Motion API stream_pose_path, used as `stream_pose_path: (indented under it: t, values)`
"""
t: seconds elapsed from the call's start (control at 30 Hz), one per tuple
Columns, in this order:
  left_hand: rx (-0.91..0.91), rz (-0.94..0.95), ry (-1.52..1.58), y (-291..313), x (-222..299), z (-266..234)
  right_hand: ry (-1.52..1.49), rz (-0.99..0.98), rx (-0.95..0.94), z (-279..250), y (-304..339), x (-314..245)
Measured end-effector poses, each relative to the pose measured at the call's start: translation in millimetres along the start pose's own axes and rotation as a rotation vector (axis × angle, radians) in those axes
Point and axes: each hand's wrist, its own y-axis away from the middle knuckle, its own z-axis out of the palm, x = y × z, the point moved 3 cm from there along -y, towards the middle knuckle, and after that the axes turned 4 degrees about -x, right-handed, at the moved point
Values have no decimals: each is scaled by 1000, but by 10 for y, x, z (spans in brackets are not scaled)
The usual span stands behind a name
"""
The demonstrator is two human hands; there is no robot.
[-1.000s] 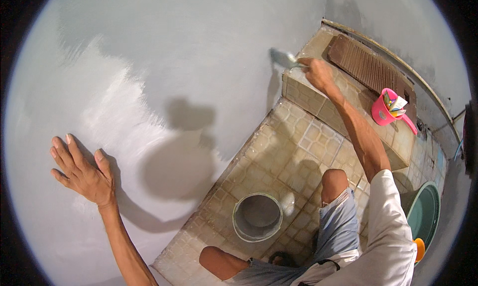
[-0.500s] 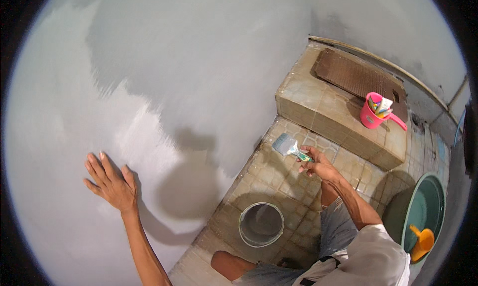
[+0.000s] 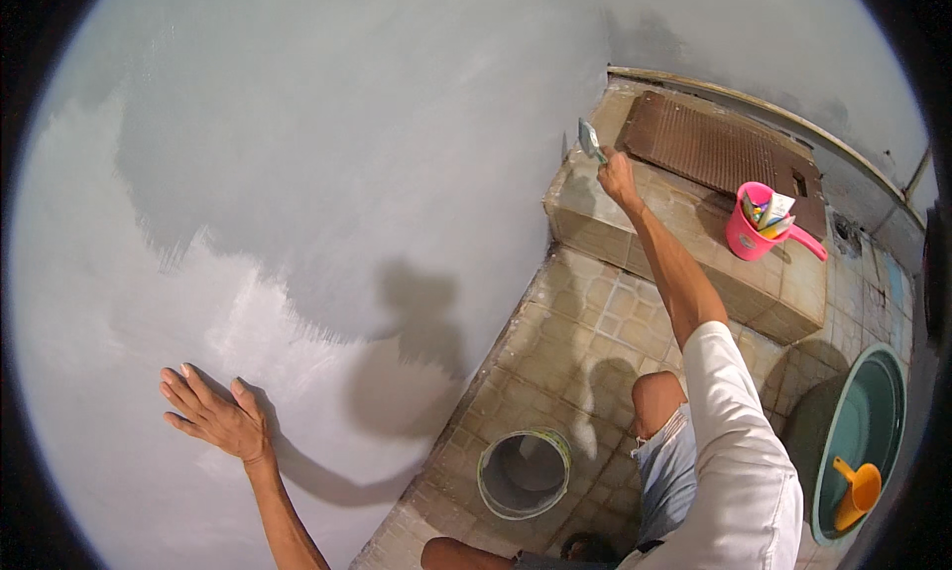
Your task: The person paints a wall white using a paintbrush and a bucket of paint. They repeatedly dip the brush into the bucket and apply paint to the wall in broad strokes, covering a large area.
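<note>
My left hand lies flat with fingers spread against the grey wall, on its lighter lower part. Up at the right, my right hand is closed round the handle of a paintbrush. The brush's bristles are close to the wall above the tiled ledge; whether they touch it I cannot tell. A darker grey coat with a ragged lower edge covers the upper wall. On the tiled floor near my knees stands a bucket with grey liquid in it.
On the tiled ledge lie a brown ribbed board and a pink dipper holding tubes and small packets. A green tub with an orange dipper stands at the right. My shadow falls on the wall.
My right hand has carried the paintbrush up and away, from above the floor to beside the wall over the ledge. My left hand stays flat on the wall. The view has shifted slightly.
</note>
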Motion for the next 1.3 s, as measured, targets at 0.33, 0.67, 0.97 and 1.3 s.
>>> stream_pose_path:
  t: [0.33,0.67,0.97,1.3]
  values:
    - [22,1,-13,-11,-2,-2,-91,-76,-166,312,-27,-118]
    - [31,-2,-22,-6,-17,35,-181,239,-72,-15,-237,27]
    - [-11,-11,-51,54,-153,-56,-355,-14,-434,71,234,-249]
    - [2,-22,63,-20,114,109,-166,-3,-232,-52,-12,64]
